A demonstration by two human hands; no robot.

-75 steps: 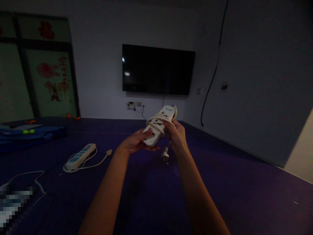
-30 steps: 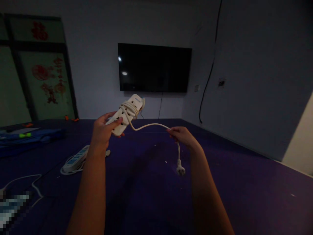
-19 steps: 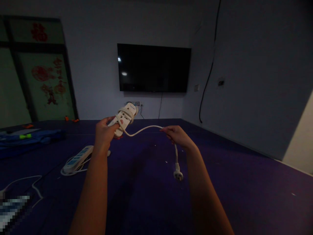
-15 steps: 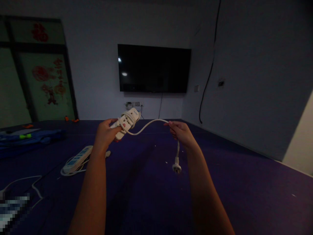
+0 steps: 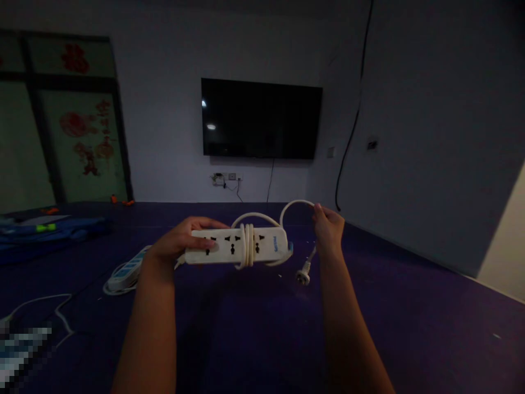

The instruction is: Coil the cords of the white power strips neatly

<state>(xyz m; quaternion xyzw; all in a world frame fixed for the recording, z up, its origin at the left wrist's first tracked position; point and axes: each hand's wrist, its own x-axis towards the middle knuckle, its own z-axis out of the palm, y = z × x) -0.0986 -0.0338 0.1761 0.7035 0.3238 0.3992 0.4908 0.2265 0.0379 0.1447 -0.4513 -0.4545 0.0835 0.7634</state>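
A white power strip (image 5: pixel 266 246) lies level across the middle of the view, sockets facing me. My left hand (image 5: pixel 180 241) grips its left end, thumb on the front face and fingers behind. Several turns of white cord (image 5: pixel 247 246) wrap around the strip's middle. From there the cord arcs up and right to my right hand (image 5: pixel 328 224), which pinches it between thumb and fingers. Below that hand the plug (image 5: pixel 303 275) dangles free, prongs showing. Both hands are held above the purple floor.
On the floor at left lies a second power strip (image 5: pixel 129 272) with its cord. A white cable (image 5: pixel 61 314) and a pixelated patch are at lower left. Blue fabric (image 5: pixel 74 227) lies farther back. A television (image 5: pixel 262 119) hangs on the far wall, and a dark cable (image 5: pixel 348 142) runs down the right wall.
The power strip has turned from slanted to level, its socket face now toward me. My right hand has moved right with the cord, and the plug has swung slightly right.
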